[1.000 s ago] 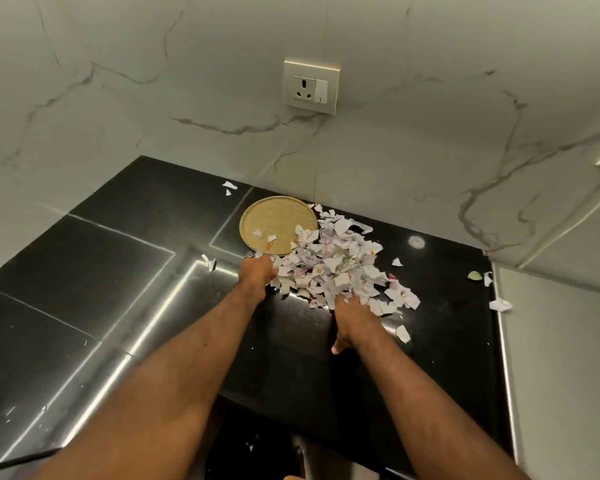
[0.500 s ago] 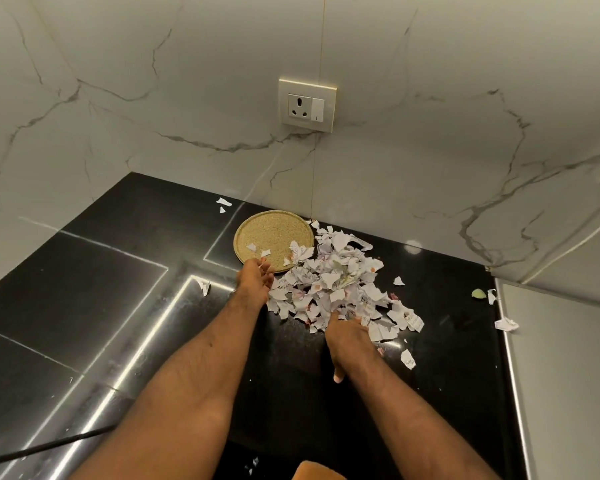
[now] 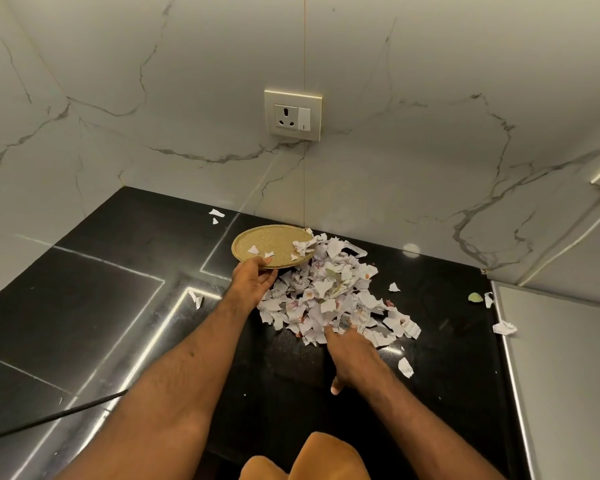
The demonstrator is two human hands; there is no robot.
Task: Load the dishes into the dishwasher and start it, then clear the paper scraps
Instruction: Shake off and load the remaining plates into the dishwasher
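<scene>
The paper scraps (image 3: 326,292) lie heaped on the black desk (image 3: 84,306) below the marble wall (image 3: 153,81). The round tan plate (image 3: 274,245) is at the heap's 11 o'clock, with a few scraps on it and its right rim touching the heap. The left hand (image 3: 253,282) pinches the plate's near rim — thumb on top, fingers curled beneath. The right hand (image 3: 352,355) lies flat at the heap's 6 o'clock — fingers straight, tips among the scraps, holding nothing. Stray scraps (image 3: 504,328) sit at 3 o'clock, well apart, and a wall socket (image 3: 293,114) is at 12 o'clock
</scene>
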